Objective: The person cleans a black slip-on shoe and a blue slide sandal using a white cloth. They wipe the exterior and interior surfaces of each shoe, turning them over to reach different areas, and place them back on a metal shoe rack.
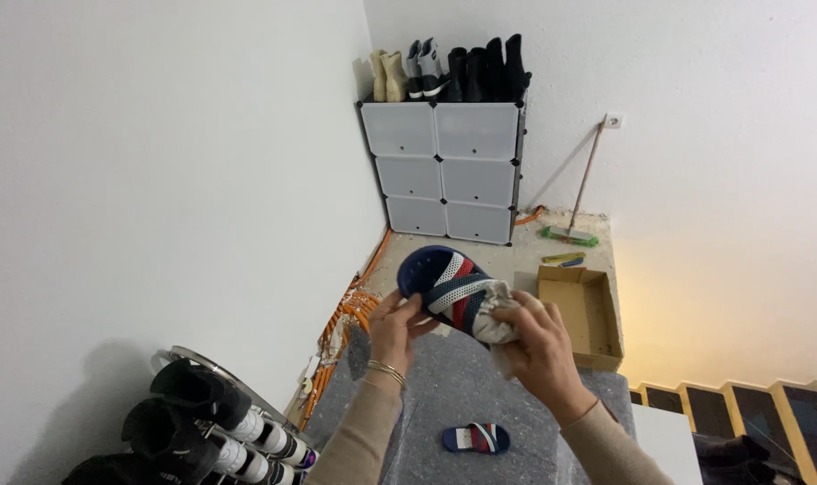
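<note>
Her left hand [392,330] gripped a navy slide sandal [446,286]; her right hand [536,348] pressed a bunched cloth [496,314] against it, beside an open brown cardboard box [597,316].

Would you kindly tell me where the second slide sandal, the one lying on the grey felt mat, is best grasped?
Probably by its striped strap, from above. The slide sandal lies flat, sole down, on the grey felt mat, so the arched band stands clear for fingers to hook under. Both hands are occupied: left hand, right hand.
</note>
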